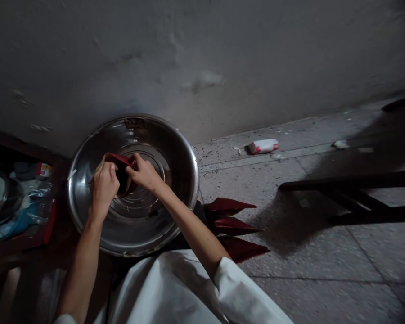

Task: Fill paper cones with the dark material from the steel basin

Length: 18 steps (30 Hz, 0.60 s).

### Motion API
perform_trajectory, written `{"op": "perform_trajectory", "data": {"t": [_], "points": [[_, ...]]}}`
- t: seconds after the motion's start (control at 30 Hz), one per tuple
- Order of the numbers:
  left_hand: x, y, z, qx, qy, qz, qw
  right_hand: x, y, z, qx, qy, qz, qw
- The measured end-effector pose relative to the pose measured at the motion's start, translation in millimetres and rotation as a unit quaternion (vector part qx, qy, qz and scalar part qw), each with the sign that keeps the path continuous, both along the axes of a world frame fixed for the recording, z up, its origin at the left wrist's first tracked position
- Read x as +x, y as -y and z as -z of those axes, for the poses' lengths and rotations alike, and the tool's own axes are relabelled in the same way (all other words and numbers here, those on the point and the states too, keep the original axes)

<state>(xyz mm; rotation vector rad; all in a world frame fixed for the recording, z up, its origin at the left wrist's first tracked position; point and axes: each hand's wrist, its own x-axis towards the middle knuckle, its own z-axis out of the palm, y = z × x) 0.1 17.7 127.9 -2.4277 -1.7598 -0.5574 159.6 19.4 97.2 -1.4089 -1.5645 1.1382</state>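
Note:
A dark red bag or pouch (121, 160) is held over a wide metal basin (185, 180), its mouth spread and its inside dark. My left hand (104, 182) grips the near-left side of the pouch, with the thumb at its edge. On the other side, my right hand (143, 173) pinches the pouch's right edge. The basin shows bare ringed metal around the pouch, with a few small bits stuck on its rim. Whether anything lies inside the pouch cannot be made out.
Several pointed dark red pieces (234, 226) lie right of the basin. A crumpled white and red box (263, 146) rests on the floor by the wall. Dark stool legs (351, 182) are at right, and a cluttered red crate (49, 222) stands at left.

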Motion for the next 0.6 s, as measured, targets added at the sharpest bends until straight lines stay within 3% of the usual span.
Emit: {"op": "perform_trajectory", "data": {"t": [0.23,0.4,0.53,0.6], "points": [[-10,2,2.6,-0.061,0.075,-0.004,0.995,-4,4,10.5,0.026,-0.051,0.021,0.998],[-20,4,7.3,-0.17,0.26,-0.02,0.95,-9,5,18.1,0.035,-0.07,0.028,0.997],[-20,8,3.9,-0.169,0.368,-0.005,0.914,-11,4,21.1,0.042,-0.066,0.035,0.996],[-17,11,-3.5,-0.144,0.38,-0.002,0.914,-12,4,20.8,0.042,-0.062,0.034,0.997]]}}
